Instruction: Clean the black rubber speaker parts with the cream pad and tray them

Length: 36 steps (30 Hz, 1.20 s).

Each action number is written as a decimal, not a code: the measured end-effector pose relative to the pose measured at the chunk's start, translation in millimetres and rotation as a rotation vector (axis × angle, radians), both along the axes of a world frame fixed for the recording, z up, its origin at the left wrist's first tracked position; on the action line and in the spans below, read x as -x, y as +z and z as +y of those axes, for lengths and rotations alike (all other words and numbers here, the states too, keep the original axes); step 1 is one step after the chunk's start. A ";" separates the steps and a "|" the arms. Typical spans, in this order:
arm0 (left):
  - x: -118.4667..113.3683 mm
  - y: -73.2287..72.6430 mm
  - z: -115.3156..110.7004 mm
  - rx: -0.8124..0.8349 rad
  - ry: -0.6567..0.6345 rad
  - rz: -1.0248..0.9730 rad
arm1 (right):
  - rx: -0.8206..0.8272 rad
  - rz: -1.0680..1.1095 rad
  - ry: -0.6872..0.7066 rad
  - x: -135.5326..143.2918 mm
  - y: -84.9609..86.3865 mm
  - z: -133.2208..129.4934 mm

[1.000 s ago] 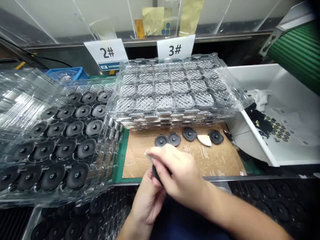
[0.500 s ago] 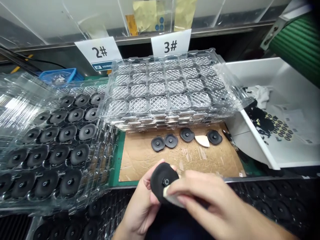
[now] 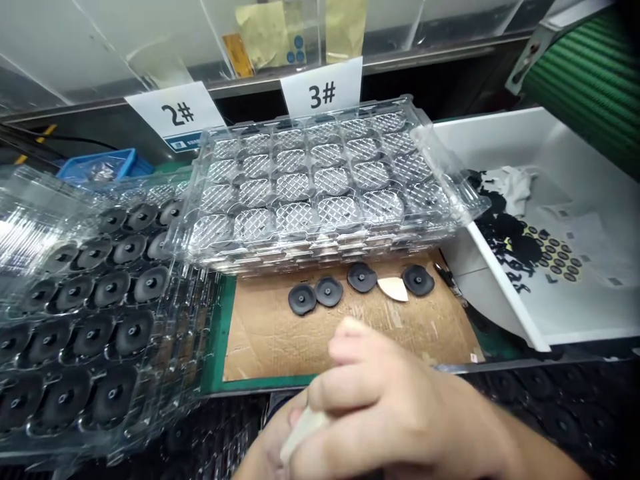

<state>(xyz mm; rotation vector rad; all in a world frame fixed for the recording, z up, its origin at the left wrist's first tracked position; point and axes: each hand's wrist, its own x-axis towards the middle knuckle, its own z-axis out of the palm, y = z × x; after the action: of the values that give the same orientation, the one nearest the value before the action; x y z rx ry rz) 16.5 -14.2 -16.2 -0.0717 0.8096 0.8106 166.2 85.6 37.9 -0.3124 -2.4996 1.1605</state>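
Two hands meet at the near edge of the desk, the right hand [image 3: 400, 413] pinching a pale scraper [image 3: 300, 433] above the mostly hidden left hand [image 3: 270, 450], whose grip I cannot tell, while four black discs [image 3: 329, 291] lie far on the cardboard [image 3: 270, 333].

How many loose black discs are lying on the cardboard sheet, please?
4: two touching, left of centre, one in the middle, and one at the right beyond the white wedge. The hands could hide more.

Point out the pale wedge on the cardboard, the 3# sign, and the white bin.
pale wedge [image 3: 393, 289], head view, middle of its flat face.
3# sign [image 3: 323, 95], head view, on the printed characters.
white bin [image 3: 503, 288], head view, its near left rim.
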 end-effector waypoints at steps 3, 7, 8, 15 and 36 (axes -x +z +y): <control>-6.3 -10.5 4.8 -0.008 -0.132 -0.158 | 0.108 -0.008 -0.134 -11.0 -11.6 6.1; -13.9 -9.7 21.9 -0.063 -0.141 -0.332 | 0.261 -0.216 -0.593 -36.0 -52.3 11.1; -14.6 -8.0 25.9 -0.086 -0.118 -0.348 | 0.301 -0.256 -0.629 -40.9 -66.6 7.9; -11.0 -7.6 46.7 -0.165 -0.076 -0.262 | 0.294 -0.297 -0.915 -38.4 -157.5 -49.3; -20.2 -1.3 31.9 -0.172 0.286 0.218 | 0.268 -0.069 -0.932 -31.5 -142.0 -64.0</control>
<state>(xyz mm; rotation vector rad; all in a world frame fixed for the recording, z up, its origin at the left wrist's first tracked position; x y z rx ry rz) 36.7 17.7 -17.5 0.0564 0.9436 1.1708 197.8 21.6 -104.1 -1.4098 -1.8212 1.0397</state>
